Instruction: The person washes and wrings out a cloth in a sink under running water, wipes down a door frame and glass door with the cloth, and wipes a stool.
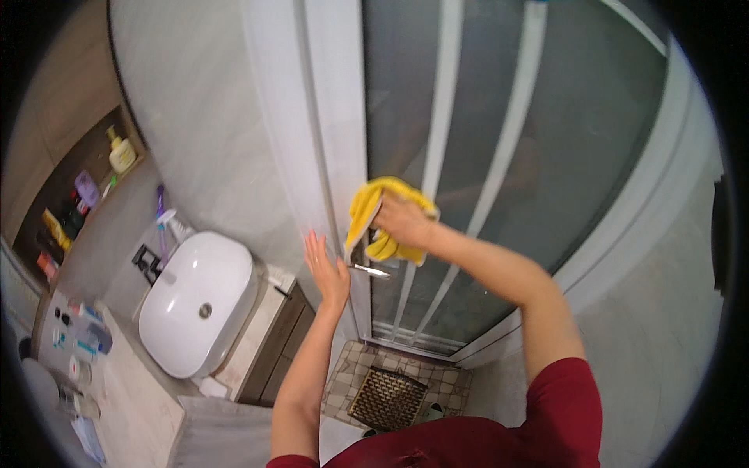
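Note:
A yellow cloth (366,205) with a pale edge is bunched under my right hand (404,220), against the door's white frame and dark glass panel (497,257). My left hand (325,275) lies flat with fingers apart on the white door frame (336,146), left of the cloth. Between the hands, just below the cloth, a metal door handle (371,271) sticks out to the right. The cloth hides part of the handle's plate. Two pale vertical strips (447,76) run down the glass.
On the left, a white basin (196,304) stands on a stone-look counter (137,386) with bottles and jars. Above it, a wall niche (35,234) holds toiletries, including a pump bottle (122,152). Below the door, a woven mat (389,398) lies on the tiled floor (345,380).

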A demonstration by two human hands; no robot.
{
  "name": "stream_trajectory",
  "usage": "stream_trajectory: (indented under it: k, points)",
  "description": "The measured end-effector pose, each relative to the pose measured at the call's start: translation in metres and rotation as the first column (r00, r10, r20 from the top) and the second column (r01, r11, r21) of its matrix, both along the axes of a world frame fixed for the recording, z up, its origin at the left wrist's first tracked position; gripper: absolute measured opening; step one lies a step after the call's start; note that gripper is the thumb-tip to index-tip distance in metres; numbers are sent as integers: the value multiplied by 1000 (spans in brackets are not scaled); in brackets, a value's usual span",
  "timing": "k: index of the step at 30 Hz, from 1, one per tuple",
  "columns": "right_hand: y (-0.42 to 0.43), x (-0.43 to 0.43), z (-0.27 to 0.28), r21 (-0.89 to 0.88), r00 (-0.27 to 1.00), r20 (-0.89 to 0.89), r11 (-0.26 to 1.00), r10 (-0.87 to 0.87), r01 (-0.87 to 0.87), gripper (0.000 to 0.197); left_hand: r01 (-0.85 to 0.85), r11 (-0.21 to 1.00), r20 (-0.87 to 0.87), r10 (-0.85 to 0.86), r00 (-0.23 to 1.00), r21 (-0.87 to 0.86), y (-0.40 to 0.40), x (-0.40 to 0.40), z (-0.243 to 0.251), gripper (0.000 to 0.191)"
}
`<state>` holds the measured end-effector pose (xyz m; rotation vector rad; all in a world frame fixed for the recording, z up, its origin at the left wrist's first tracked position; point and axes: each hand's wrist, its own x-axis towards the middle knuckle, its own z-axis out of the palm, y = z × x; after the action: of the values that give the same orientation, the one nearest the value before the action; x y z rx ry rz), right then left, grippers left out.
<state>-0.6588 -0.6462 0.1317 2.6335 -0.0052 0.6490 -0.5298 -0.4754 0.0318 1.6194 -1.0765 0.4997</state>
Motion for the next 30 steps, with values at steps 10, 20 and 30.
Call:
stream_trajectory:
  k: [10,20,30]
  points:
    - [-13,-242,305,-228,864,432,895,-260,383,42,395,919,75,-394,916,2,-54,-144,52,49]
    - [-29,-341,-83,322,638,110,635,-762,702,69,262,921,37,-284,958,288,-101,-208,65,109]
    - [-43,-390,449,-120,209,977,684,-48,719,62,203,907,-1,-218,976,369,-98,-202,59,102]
